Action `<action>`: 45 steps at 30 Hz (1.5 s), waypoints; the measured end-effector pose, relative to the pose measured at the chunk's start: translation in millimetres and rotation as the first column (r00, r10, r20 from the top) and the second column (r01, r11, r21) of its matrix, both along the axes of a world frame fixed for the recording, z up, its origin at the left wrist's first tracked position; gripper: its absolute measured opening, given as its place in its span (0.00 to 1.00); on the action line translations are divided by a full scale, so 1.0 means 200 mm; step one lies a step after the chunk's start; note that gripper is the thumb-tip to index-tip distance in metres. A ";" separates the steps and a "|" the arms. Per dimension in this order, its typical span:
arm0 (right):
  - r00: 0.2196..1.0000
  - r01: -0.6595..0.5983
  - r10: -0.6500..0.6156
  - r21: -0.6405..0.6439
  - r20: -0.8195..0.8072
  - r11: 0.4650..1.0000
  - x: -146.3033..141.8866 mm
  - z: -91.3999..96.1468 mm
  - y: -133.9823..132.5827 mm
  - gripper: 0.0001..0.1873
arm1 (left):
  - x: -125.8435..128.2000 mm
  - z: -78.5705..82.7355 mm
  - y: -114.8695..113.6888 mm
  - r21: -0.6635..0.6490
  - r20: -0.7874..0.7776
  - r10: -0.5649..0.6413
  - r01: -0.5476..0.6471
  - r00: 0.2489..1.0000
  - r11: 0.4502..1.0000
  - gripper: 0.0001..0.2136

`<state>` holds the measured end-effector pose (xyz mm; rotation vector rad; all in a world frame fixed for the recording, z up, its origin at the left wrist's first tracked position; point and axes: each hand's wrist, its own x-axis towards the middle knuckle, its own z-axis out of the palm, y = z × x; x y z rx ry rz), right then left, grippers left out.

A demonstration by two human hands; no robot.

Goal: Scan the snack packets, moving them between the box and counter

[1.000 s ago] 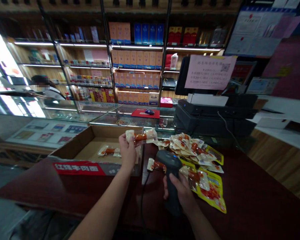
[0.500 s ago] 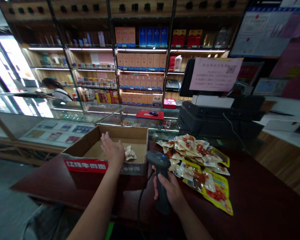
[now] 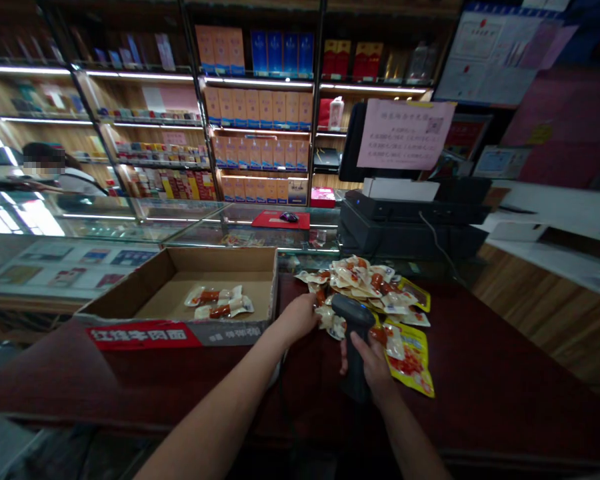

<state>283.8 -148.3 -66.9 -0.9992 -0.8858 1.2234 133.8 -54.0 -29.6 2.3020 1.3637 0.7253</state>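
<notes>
My left hand (image 3: pixel 299 319) reaches across the dark red counter to the near edge of a heap of small sausage packets (image 3: pixel 360 280), its fingers on the packets. Whether it grips one, I cannot tell. My right hand (image 3: pixel 369 363) is wrapped around the handle of a black barcode scanner (image 3: pixel 354 319), held upright in front of the heap. Under and beside the scanner lie larger yellow printed bags (image 3: pixel 407 360). Inside a cardboard box (image 3: pixel 220 257) to my left, several clear packets with red sausages (image 3: pixel 219 303) lie on the bottom.
A black cash register with a monitor (image 3: pixel 355 143) carrying a pink paper notice stands behind the heap. Beyond the counter are a glass display case (image 3: pixel 260 230), a red mat with a mouse, and lit shelves of boxed goods. A person stands at far left.
My left hand has left the box, where it held then released a packet, and moved right to the heap. The box now holds more packets. The scanner stays in my right hand.
</notes>
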 end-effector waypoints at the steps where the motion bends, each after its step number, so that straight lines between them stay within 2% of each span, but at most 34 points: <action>1: 1.000 0.015 -0.015 -0.006 -0.009 1.000 0.02 -0.01 0.00 0.19 | 0.02 -0.02 0.01 -0.037 -0.037 -0.011 0.010 0.999 0.999 0.12; 4: 0.999 0.021 -0.022 -0.015 -0.038 1.000 0.04 -0.02 0.00 0.20 | 0.03 -0.08 0.05 -0.089 -0.124 0.000 -0.011 0.992 0.996 0.11; 7: 0.999 0.008 -0.008 -0.004 -0.036 1.000 0.04 -0.03 -0.01 0.20 | 0.00 -0.14 0.06 -0.082 -0.161 0.023 -0.037 0.987 0.996 0.11; 12: 1.000 0.004 -0.003 0.022 -0.026 1.000 0.04 -0.03 -0.02 0.19 | -0.06 -0.17 0.07 -0.025 -0.145 -0.011 0.007 0.989 1.000 0.14; 14: 0.999 0.002 -0.002 0.018 -0.033 1.000 0.05 -0.03 -0.02 0.19 | -0.06 -0.17 0.08 -0.006 -0.054 0.010 -0.011 0.998 1.000 0.12; 16: 0.999 0.005 -0.005 0.008 -0.039 1.000 0.05 -0.04 -0.02 0.20 | -0.06 -0.18 0.10 -0.006 0.104 0.115 -0.115 0.988 0.993 0.10; 19: 0.999 0.008 -0.008 -0.006 -0.042 1.000 0.05 -0.05 -0.02 0.20 | -0.05 -0.21 0.13 -0.065 0.345 0.265 -0.258 0.900 0.964 0.10; 23: 0.999 0.008 -0.008 0.003 -0.046 1.000 0.05 -0.05 -0.03 0.21 | -0.04 -0.23 0.15 -0.140 0.510 0.270 -0.231 0.816 0.963 0.12; 29: 0.997 0.045 -0.043 0.025 -0.064 0.999 0.04 -0.03 -0.05 0.20 | -0.03 -0.22 0.12 -0.103 0.521 0.252 -0.233 0.815 0.967 0.13; 41: 0.998 0.035 -0.035 0.002 -0.055 0.999 0.04 -0.02 -0.04 0.18 | -0.03 -0.24 0.13 -0.067 0.507 0.243 -0.243 0.827 0.968 0.14; 45: 0.997 0.030 -0.030 -0.004 -0.077 1.000 0.03 -0.01 -0.05 0.20 | -0.01 -0.17 0.07 -0.066 0.496 0.263 -0.266 0.828 0.962 0.12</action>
